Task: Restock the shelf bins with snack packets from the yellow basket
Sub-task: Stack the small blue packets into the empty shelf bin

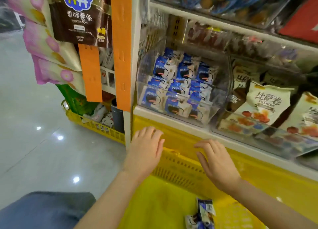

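While your left hand (146, 149) and right hand (216, 161) hover flat, fingers spread and empty, over the slotted yellow plastic basket (180, 170), glossy blue-and-white snack packets (202, 215) lie inside it. Matching packets fill the clear, curved shelf bin (143, 68) above.

The yellow basket (180, 166) is perforated plastic with a matt look. The shelf bin (213, 113) is clear glossy plastic, its snack packets (179, 106) shiny film. The floor (34, 125) is polished, reflecting lights. The knee (43, 209) wears blue denim-like cloth.
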The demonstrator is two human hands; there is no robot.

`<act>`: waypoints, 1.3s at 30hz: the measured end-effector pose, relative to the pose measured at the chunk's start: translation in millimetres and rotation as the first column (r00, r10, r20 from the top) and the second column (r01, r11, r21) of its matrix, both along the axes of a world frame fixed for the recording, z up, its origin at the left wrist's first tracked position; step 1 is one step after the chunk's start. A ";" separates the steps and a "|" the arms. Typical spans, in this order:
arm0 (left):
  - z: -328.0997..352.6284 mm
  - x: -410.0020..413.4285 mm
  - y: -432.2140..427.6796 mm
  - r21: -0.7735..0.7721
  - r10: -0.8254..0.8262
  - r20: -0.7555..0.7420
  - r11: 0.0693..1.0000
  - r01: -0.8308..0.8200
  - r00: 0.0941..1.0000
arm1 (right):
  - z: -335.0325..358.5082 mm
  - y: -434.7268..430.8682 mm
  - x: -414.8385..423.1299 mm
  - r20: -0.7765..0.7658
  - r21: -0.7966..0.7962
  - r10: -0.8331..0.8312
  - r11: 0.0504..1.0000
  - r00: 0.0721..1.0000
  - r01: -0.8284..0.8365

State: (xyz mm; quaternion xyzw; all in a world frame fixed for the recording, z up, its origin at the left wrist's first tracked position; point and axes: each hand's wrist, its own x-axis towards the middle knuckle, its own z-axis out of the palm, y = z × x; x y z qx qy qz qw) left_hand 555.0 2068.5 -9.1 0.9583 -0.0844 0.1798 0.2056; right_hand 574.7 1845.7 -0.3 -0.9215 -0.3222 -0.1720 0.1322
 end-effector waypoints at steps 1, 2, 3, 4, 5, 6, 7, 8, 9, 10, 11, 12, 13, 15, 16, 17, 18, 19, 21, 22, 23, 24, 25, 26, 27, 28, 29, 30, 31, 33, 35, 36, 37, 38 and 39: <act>-14.7 -2.2 1.4 -0.028 0.060 -0.065 0.998 -0.062 0.996 | -18.5 -8.6 -7.2 -0.042 -0.004 -0.029 1.000 0.999 0.029; -29.1 -3.8 3.6 -0.036 0.123 -0.138 0.991 -0.129 0.983 | -37.8 -17.6 -13.8 -0.085 -0.009 -0.071 0.997 0.994 0.071; -42.7 -5.3 6.2 -0.026 0.183 -0.205 0.981 -0.192 0.962 | -57.7 -25.9 -19.6 -0.124 -0.026 -0.127 0.992 0.984 0.125; -55.0 -6.4 9.3 -0.014 0.230 -0.262 0.970 -0.242 0.937 | -77.9 -33.7 -24.9 -0.185 -0.074 -0.192 0.981 0.964 0.182; -65.9 -7.3 12.3 -0.016 0.263 -0.310 0.959 -0.282 0.914 | -97.1 -40.8 -29.1 -0.277 -0.152 -0.270 0.960 0.922 0.235; -75.0 -8.2 15.4 -0.034 0.283 -0.353 0.949 -0.314 0.892 | -117.9 -49.4 -32.7 -0.389 -0.260 -0.349 0.929 0.852 0.262; -83.4 -9.2 18.6 -0.055 0.292 -0.389 0.939 -0.339 0.874 | -137.4 -57.8 -36.1 -0.466 -0.366 -0.423 0.892 0.777 0.265; -91.6 -10.5 22.0 -0.069 0.297 -0.420 0.932 -0.356 0.858 | -155.8 -66.0 -38.8 -0.516 -0.443 -0.474 0.861 0.714 0.250; -99.6 -11.9 25.2 -0.077 0.298 -0.451 0.926 -0.370 0.841 | -173.2 -73.3 -41.1 -0.541 -0.511 -0.514 0.829 0.665 0.226; -106.5 -13.8 27.6 -0.088 0.297 -0.482 0.919 -0.383 0.824 | -187.8 -79.7 -42.6 -0.566 -0.544 -0.556 0.807 0.609 0.231; -112.0 -15.6 29.3 -0.103 0.293 -0.509 0.913 -0.396 0.809 | -201.4 -85.7 -44.2 -0.590 -0.560 -0.592 0.790 0.549 0.250; -116.7 -17.0 30.9 -0.113 0.290 -0.523 0.908 -0.403 0.801 | -213.1 -90.3 -46.4 -0.619 -0.568 -0.620 0.777 0.482 0.271; -120.1 -17.8 31.7 -0.114 0.292 -0.522 0.907 -0.404 0.802 | -222.4 -93.2 -48.0 -0.650 -0.565 -0.624 0.779 0.433 0.274; -124.7 -16.7 32.2 -0.102 0.313 -0.488 0.907 -0.409 0.815 | -239.2 -95.8 -52.8 -0.727 -0.527 -0.609 0.791 0.317 0.311; -125.8 -15.7 31.8 -0.096 0.328 -0.472 0.904 -0.418 0.819 | -244.7 -95.2 -54.8 -0.772 -0.490 -0.589 0.790 0.239 0.367; -126.3 -14.9 30.6 -0.085 0.345 -0.460 0.900 -0.428 0.818 | -251.0 -94.7 -56.9 -0.804 -0.451 -0.564 0.785 0.190 0.426; -127.0 -14.5 29.4 -0.067 0.364 -0.452 0.897 -0.438 0.815 | -256.5 -94.8 -58.0 -0.825 -0.416 -0.542 0.774 0.160 0.477; -128.1 -14.4 28.2 -0.047 0.380 -0.443 0.894 -0.445 0.812 | -260.5 -94.3 -58.2 -0.837 -0.400 -0.531 0.758 0.132 0.515; -129.5 -14.9 26.1 -0.017 0.403 -0.428 0.891 -0.453 0.809 | -266.1 -93.5 -57.9 -0.847 -0.388 -0.521 0.743 0.108 0.546; -130.0 -15.1 25.4 -0.005 0.412 -0.422 0.889 -0.457 0.807 | -267.4 -92.5 -57.7 -0.844 -0.399 -0.526 0.744 0.102 0.536; -130.3 -15.0 24.8 0.003 0.421 -0.416 0.887 -0.462 0.806 | -268.3 -91.6 -57.5 -0.836 -0.423 -0.538 0.755 0.105 0.501; -130.7 -15.1 24.6 0.008 0.428 -0.409 0.885 -0.466 0.806 | -268.5 -90.3 -57.8 -0.829 -0.448 -0.548 0.768 0.108 0.459; -131.0 -15.2 24.4 0.011 0.431 -0.404 0.884 -0.467 0.807 | -269.0 -89.2 -59.2 -0.823 -0.467 -0.556 0.780 0.119 0.417; -131.0 -15.5 24.6 0.010 0.433 -0.403 0.883 -0.470 0.806 | -269.5 -88.2 -61.4 -0.817 -0.477 -0.560 0.790 0.136 0.386; -131.0 -15.7 24.9 0.006 0.433 -0.404 0.882 -0.472 0.805 | -271.0 -87.4 -64.0 -0.813 -0.477 -0.561 0.796 0.158 0.373; -130.4 -16.0 25.3 0.000 0.430 -0.409 0.882 -0.471 0.805 | -271.8 -87.1 -67.0 -0.809 -0.468 -0.561 0.795 0.176 0.386; -129.5 -16.3 25.6 -0.009 0.422 -0.412 0.884 -0.467 0.808 | -271.1 -86.7 -69.4 -0.809 -0.447 -0.557 0.790 0.188 0.419; -128.7 -16.4 25.9 -0.021 0.412 -0.414 0.887 -0.461 0.811 | -269.2 -85.9 -71.0 -0.810 -0.420 -0.552 0.782 0.198 0.460; -127.8 -16.2 26.0 -0.035 0.404 -0.419 0.888 -0.459 0.813 | -266.4 -84.8 -71.6 -0.815 -0.389 -0.543 0.773 0.204 0.501; -124.4 -15.5 25.1 -0.061 0.394 -0.451 0.882 -0.468 0.801 | -257.0 -81.8 -70.1 -0.837 -0.299 -0.501 0.753 0.218 0.586; -119.1 -15.7 21.4 -0.094 0.373 -0.454 0.883 -0.460 0.809 | -243.5 -77.7 -66.3 -0.853 -0.208 -0.452 0.751 0.260 0.626; -116.5 -16.9 18.2 -0.102 0.359 -0.423 0.894 -0.437 0.832 | -235.6 -74.6 -64.0 -0.856 -0.172 -0.429 0.763 0.289 0.624; -113.7 -18.9 13.3 -0.101 0.342 -0.388 0.907 -0.408 0.856 | -227.1 -70.2 -61.0 -0.858 -0.137 -0.404 0.775 0.318 0.617; -111.3 -21.6 7.2 -0.099 0.320 -0.354 0.921 -0.376 0.879 | -217.9 -65.1 -57.8 -0.863 -0.096 -0.370 0.788 0.344 0.609; -110.3 -25.1 -0.1 -0.103 0.292 -0.329 0.934 -0.342 0.898 | -207.7 -58.7 -55.0 -0.873 -0.053 -0.328 0.799 0.360 0.599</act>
